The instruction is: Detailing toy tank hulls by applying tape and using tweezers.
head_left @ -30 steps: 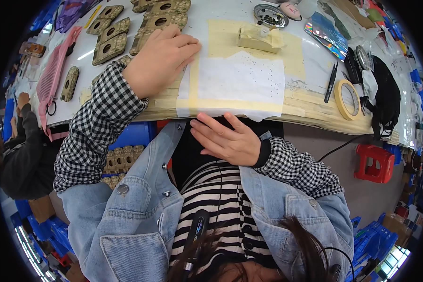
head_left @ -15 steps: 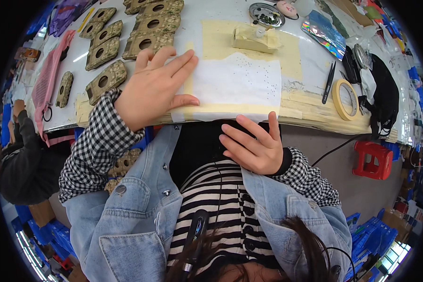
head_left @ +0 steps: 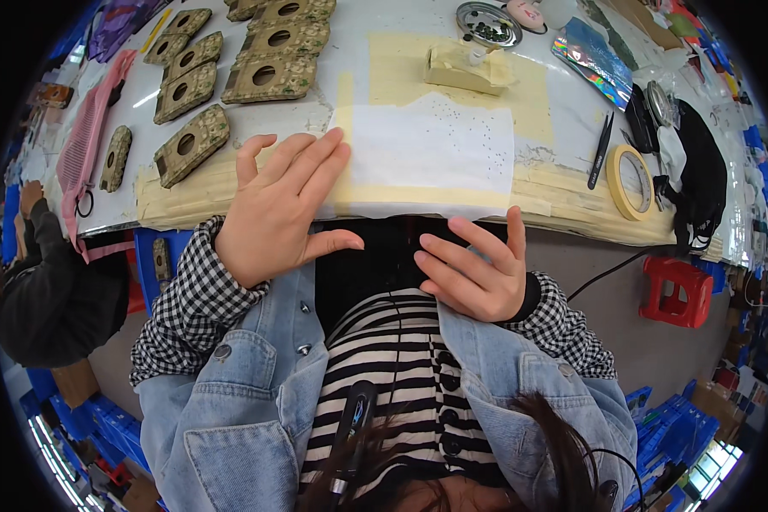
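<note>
At the near edge of the desk (head_left: 256, 119), the left hand (head_left: 277, 213) is open with fingers spread and holds nothing; its fingertips reach the white sheet (head_left: 431, 149) taped down with yellow tape. Below that sheet, the right hand (head_left: 474, 273) is also open and empty, off the desk. Beyond the left hand lies a patterned block with a round hole (head_left: 192, 145).

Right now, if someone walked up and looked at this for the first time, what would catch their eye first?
Probably the two open hands at the table's near edge: the left hand spread flat beside a white sheet taped down with yellowish tape, the right hand just below the edge, holding nothing. Next, the camouflage-patterned blocks with round holes lined up at the far left, and the roll of tape with black tweezers on the right.
</note>
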`<control>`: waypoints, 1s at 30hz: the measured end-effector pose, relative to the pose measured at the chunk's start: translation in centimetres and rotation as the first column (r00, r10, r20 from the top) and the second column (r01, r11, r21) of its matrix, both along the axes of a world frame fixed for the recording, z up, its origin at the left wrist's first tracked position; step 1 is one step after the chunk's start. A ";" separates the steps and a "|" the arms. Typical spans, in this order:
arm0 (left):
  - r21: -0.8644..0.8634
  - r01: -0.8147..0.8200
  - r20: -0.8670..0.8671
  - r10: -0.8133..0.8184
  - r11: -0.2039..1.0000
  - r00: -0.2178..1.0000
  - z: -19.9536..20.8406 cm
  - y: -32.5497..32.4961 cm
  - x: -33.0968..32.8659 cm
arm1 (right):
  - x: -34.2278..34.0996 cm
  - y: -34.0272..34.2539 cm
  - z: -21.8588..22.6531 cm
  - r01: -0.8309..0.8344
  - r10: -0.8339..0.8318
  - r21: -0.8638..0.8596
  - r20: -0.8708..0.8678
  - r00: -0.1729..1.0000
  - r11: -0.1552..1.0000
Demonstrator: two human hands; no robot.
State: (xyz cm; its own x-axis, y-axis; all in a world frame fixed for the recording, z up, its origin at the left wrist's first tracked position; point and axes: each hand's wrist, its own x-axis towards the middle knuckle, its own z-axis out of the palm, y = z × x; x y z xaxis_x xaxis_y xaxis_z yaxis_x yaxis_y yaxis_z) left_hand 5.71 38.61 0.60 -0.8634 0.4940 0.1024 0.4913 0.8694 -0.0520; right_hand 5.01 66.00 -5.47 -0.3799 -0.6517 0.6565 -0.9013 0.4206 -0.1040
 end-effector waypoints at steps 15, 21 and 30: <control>0.534 0.176 -0.300 -0.009 0.827 0.954 1.0 5.3 0.7 | -7.0 16.6 5.1 0.565 -0.555 0.320 -0.131 0.821 0.760; 0.945 0.161 -0.069 -0.309 0.283 0.949 -1.1 10.9 -0.1 | -5.2 14.7 5.7 0.481 -0.481 0.041 -0.009 0.877 0.876; 0.952 -0.187 0.105 -0.319 -0.240 0.942 -2.2 15.5 -1.0 | -3.3 5.5 5.5 0.118 -0.106 -0.119 0.106 0.989 0.986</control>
